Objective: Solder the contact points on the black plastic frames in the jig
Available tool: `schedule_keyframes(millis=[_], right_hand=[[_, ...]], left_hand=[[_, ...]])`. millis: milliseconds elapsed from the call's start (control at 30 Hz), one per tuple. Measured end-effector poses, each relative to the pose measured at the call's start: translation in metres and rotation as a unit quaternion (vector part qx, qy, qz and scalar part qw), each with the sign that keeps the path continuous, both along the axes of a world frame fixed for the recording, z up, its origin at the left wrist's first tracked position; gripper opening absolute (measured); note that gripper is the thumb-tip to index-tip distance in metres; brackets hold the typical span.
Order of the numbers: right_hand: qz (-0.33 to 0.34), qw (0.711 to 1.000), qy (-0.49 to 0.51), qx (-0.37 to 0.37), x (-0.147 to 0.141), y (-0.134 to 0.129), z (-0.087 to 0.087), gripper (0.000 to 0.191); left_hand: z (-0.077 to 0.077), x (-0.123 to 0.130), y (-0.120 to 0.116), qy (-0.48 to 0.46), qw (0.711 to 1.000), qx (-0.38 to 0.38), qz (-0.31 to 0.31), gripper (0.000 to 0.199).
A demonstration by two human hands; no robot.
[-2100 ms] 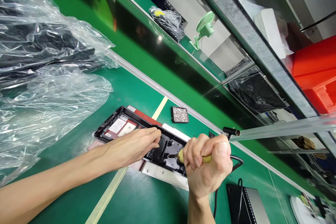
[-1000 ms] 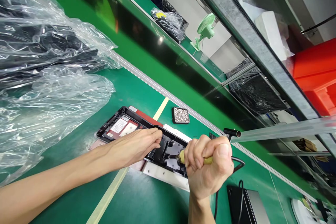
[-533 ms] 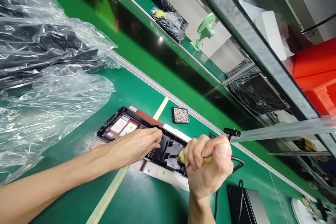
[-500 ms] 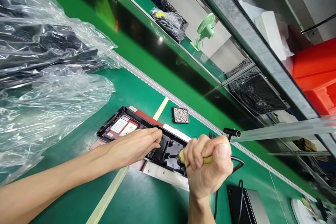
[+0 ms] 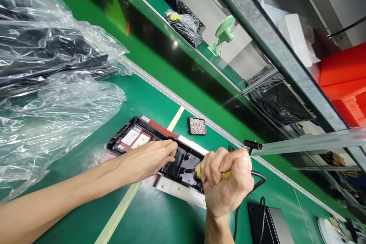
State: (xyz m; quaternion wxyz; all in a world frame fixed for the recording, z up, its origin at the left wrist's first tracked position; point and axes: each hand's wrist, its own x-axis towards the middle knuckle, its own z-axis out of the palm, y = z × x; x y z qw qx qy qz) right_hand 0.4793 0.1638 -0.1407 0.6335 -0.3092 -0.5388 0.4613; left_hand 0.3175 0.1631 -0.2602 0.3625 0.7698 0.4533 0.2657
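My right hand (image 5: 227, 183) is closed round the yellow handle of a soldering iron (image 5: 197, 170), whose tip points down into a long black plastic housing (image 5: 137, 121). A black cord runs from the iron's rear end. Over the housing's middle rests my left hand (image 5: 160, 154), fingers bent and pressed together; whatever they pinch is hidden. The housing lies on a white and reddish fixture (image 5: 177, 190), with a white printed label (image 5: 130, 137) showing at its left end. My right hand covers the housing's right end.
Beyond the housing sits a small black tray (image 5: 197, 126) of tiny silvery parts. Plastic-wrapped black pieces (image 5: 57, 57) fill the left side. At right are a short metal tube (image 5: 254, 145), a black-and-grey flat object (image 5: 270, 221) and a red bin (image 5: 343, 80). A green fan (image 5: 224, 32) stands behind.
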Motion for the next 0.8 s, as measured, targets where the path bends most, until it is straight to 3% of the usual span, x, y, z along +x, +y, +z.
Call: schedule_keyframes(millis=[800], right_hand=[[-0.004,1.000,0.007,-0.008,-0.0008,-0.0005,-0.0005,0.044]], left_hand=[[0.0028,0.0008,-0.0004,0.014,1.000,-0.025,-0.003,0.024]])
